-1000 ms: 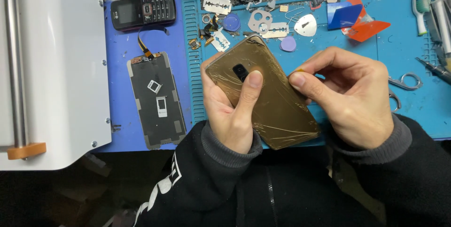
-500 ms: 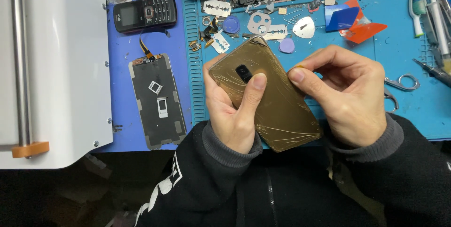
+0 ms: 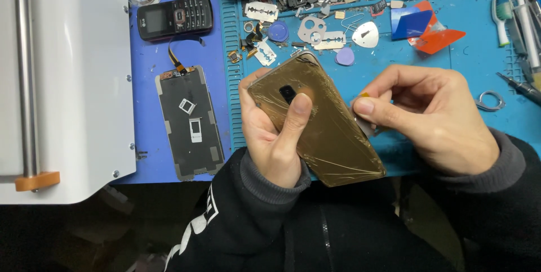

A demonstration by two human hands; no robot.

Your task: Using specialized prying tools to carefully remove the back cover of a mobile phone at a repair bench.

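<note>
Frame centre: left hand clamps gold phone steady; right hand pinches thin blade against its edge.

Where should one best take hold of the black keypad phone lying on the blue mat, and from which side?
Grip the black keypad phone by its two long edges, coming down from above. It lies flat, keys up, lengthwise across the blue mat, with bare mat along both long edges; only a thin black cable runs close to the near one.

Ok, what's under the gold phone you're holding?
Beneath the gold phone, held in the left hand, is the blue work mat; the right hand presses a thin tool at its edge. Whatever lies directly under it is covered.
</note>
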